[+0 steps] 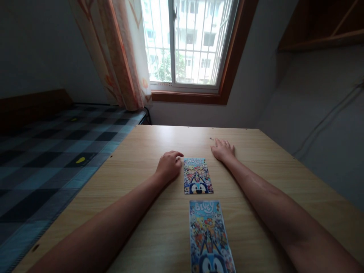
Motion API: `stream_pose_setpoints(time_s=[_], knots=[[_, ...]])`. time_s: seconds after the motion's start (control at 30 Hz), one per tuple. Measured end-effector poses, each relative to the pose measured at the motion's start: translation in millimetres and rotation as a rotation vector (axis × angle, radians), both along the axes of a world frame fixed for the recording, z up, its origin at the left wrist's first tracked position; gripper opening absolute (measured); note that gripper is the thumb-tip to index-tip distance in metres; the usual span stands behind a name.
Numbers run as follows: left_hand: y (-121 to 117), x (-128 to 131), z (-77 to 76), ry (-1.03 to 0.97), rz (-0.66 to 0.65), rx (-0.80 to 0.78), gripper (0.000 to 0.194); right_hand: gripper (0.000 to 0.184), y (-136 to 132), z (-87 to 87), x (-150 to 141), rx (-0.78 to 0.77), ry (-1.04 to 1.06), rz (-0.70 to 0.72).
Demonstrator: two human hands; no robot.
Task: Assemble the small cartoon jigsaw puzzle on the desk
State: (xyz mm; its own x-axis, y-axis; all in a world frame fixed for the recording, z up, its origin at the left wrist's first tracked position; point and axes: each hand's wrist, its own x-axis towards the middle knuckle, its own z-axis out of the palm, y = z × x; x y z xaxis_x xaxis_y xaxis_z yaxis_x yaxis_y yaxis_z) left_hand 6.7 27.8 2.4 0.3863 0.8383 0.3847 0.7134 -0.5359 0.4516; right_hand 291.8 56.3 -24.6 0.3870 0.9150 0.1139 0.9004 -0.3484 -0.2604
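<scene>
A jigsaw puzzle [198,175] with a blue cartoon dog lies on the wooden table in front of me. My left hand [170,165] rests at its upper left side, fingers loosely bent, the index finger reaching to the puzzle's corner. Nothing shows in that hand. Beyond the puzzle to the right, my right hand [223,149] lies on the table with its fingers spread. Just past those fingertips are a few small loose pieces [211,139], too small to make out well. Nearer to me is a picture sheet [210,237] lettered "Bluey", with the same dog design.
The wooden table [159,140] reaches toward a wall below a barred window [195,41]. On the left stands a bed with a checked cover [93,132], and a patterned curtain [119,53] hangs beyond. A wooden shelf [321,43] is at upper right.
</scene>
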Motion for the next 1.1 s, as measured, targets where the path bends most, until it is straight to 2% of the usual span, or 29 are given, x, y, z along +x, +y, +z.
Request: stream_pose_setpoints(time_s=[0.2,0.43,0.67,0.87,1.1], knots=[[1.1,0.3,-1.2,-0.008,0.001,-0.014,0.029,0.049,24.5,-1.4,-2.0,0.178,-0.087,-0.011],[-0.5,1.1,0.7,-0.017,0.012,-0.038,0.029,0.033,49.7,-4.5,4.9,0.254,-0.095,-0.029],[0.6,1.0,-0.2,-0.022,0.015,-0.052,0.029,0.023,56.7,-10.6,13.4,0.328,-0.06,0.04],[-0.3,0.9,0.2,-0.027,0.016,-0.052,0.03,0.021,53.8,-8.9,12.7,0.297,-0.047,0.093],[-1.7,1.4,1.8,-0.025,0.013,-0.05,0.029,0.021,52.2,-2.4,7.7,0.205,-0.05,0.06]])
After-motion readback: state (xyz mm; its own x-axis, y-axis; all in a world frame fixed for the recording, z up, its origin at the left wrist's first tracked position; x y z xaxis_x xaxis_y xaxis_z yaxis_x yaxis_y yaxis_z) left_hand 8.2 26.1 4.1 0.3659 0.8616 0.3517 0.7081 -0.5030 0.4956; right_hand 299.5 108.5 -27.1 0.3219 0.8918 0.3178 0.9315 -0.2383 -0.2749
